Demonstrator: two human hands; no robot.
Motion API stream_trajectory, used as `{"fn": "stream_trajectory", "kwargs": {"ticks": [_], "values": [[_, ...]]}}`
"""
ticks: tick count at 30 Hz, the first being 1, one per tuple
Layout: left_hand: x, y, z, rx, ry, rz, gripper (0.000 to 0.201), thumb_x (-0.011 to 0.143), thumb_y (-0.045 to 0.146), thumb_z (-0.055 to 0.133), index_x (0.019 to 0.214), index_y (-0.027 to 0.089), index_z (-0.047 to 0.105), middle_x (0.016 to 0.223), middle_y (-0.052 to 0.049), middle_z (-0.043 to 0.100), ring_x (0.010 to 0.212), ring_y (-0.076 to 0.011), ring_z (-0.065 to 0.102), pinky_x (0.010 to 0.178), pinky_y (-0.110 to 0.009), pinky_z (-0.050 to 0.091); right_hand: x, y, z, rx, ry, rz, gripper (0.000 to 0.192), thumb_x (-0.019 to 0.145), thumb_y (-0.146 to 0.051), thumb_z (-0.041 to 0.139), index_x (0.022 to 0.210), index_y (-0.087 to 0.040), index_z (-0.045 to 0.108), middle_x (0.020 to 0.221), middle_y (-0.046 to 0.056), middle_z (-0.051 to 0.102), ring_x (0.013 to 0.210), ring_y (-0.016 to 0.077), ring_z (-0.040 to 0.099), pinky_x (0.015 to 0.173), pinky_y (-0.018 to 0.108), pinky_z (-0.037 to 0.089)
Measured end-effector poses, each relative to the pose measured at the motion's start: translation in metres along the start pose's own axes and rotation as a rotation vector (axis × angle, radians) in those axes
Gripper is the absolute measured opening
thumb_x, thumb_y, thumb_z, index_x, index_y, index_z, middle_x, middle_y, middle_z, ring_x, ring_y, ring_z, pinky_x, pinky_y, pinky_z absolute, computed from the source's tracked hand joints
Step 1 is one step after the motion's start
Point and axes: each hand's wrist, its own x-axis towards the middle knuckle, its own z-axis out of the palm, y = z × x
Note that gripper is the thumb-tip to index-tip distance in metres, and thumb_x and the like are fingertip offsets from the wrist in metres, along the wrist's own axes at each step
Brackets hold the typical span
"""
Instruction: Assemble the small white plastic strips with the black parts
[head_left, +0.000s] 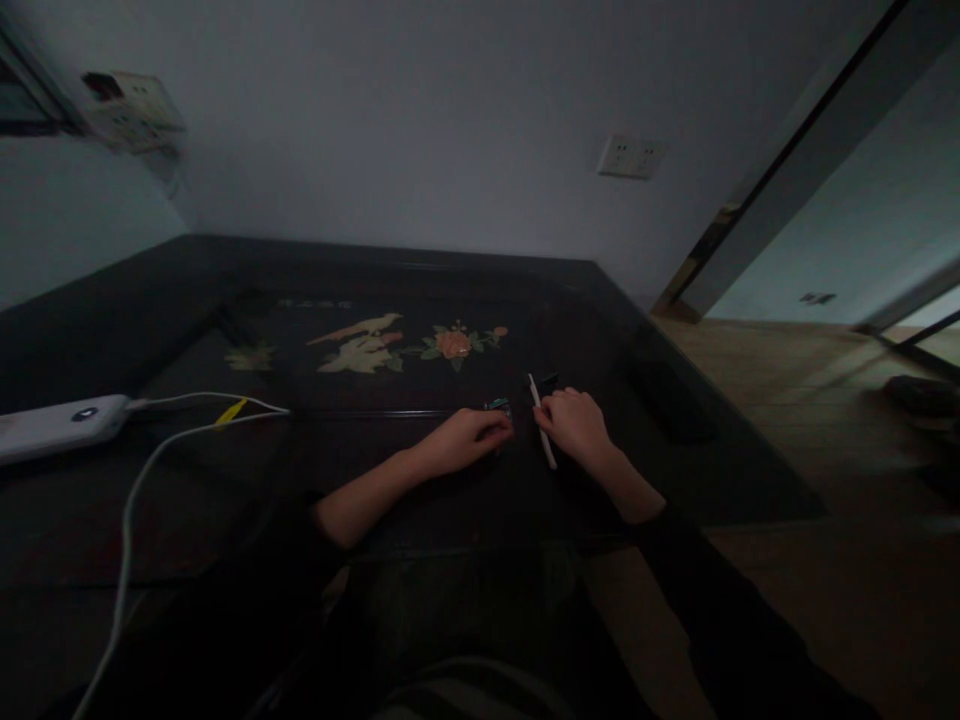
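Note:
My right hand [574, 425] is closed on a slim white strip-like piece [549, 452], held tilted over the dark table. A small dark piece [550, 381] shows just beyond its fingers; I cannot tell whether it is joined to the white one. To the left, my left hand [469, 440] has its fingers curled together by a small object with a teal edge [496, 404]. Fingers partly cover that object, and its kind is too dim to make out. A short gap separates the two hands.
The dark glossy table [420, 270] carries a bird-and-flower picture [454, 345]. At left lies a white power bank [67, 428] with a white cable [127, 520] and yellow tag [231, 411]. A dark flat object [671, 400] lies at right. Behind is a wall with a socket [631, 157].

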Motion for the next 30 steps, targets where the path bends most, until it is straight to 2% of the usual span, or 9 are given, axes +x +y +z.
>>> {"fn": "stream_trajectory", "kwargs": {"ticks": [11, 17, 20, 22, 25, 30], "values": [[0.001, -0.001, -0.002, 0.026, 0.015, 0.015, 0.022, 0.088, 0.031, 0.046, 0.089, 0.016, 0.061, 0.068, 0.001, 0.059, 0.062, -0.0095, 0.052, 0.06, -0.019, 0.036, 0.015, -0.003, 0.003, -0.038, -0.026, 0.062, 0.036, 0.092, -0.03, 0.041, 0.085, -0.012, 0.071, 0.087, 0.017, 0.07, 0.088, 0.0252, 0.064, 0.071, 0.032, 0.041], [0.006, -0.012, -0.016, 0.082, 0.193, -0.066, 0.026, 0.089, 0.032, 0.043, 0.089, 0.016, 0.062, 0.07, 0.0, 0.061, 0.063, -0.0108, 0.052, 0.06, -0.021, 0.036, 0.014, -0.005, 0.005, -0.022, -0.001, 0.084, 0.038, 0.092, -0.029, 0.04, 0.083, -0.011, 0.071, 0.086, 0.02, 0.07, 0.084, 0.0276, 0.064, 0.069, 0.034, 0.041], [0.007, -0.018, -0.022, 0.122, 0.28, -0.127, 0.024, 0.088, 0.029, 0.043, 0.089, 0.015, 0.062, 0.073, -0.001, 0.063, 0.065, -0.0119, 0.054, 0.061, -0.022, 0.038, 0.014, -0.004, -0.003, -0.021, 0.036, 0.089, 0.039, 0.093, -0.031, 0.037, 0.082, -0.013, 0.07, 0.086, 0.018, 0.069, 0.084, 0.026, 0.063, 0.068, 0.033, 0.04], [0.006, -0.022, -0.022, 0.141, 0.305, -0.151, 0.023, 0.087, 0.029, 0.044, 0.091, 0.016, 0.062, 0.075, -0.002, 0.064, 0.066, -0.0125, 0.055, 0.061, -0.022, 0.038, 0.016, -0.003, -0.013, 0.004, 0.113, 0.088, 0.038, 0.094, -0.032, 0.036, 0.082, -0.015, 0.068, 0.087, 0.014, 0.069, 0.086, 0.0233, 0.061, 0.069, 0.03, 0.039], [0.006, -0.027, -0.019, 0.181, 0.322, -0.158, 0.023, 0.087, 0.03, 0.044, 0.092, 0.017, 0.062, 0.076, -0.002, 0.065, 0.066, -0.013, 0.056, 0.061, -0.022, 0.039, 0.026, -0.005, -0.027, 0.131, 0.193, 0.017, 0.035, 0.094, -0.034, 0.038, 0.081, -0.018, 0.066, 0.086, 0.009, 0.067, 0.086, 0.0199, 0.058, 0.068, 0.027, 0.037], [0.014, -0.035, -0.013, 0.208, 0.34, -0.14, 0.02, 0.087, 0.027, 0.045, 0.092, 0.018, 0.062, 0.08, -0.003, 0.065, 0.071, -0.0137, 0.057, 0.065, -0.024, 0.041, 0.044, -0.015, -0.031, 0.357, 0.117, -0.185, 0.018, 0.089, -0.029, 0.052, 0.086, -0.018, 0.067, 0.085, 0.005, 0.064, 0.082, 0.0167, 0.056, 0.07, 0.026, 0.037]]}}
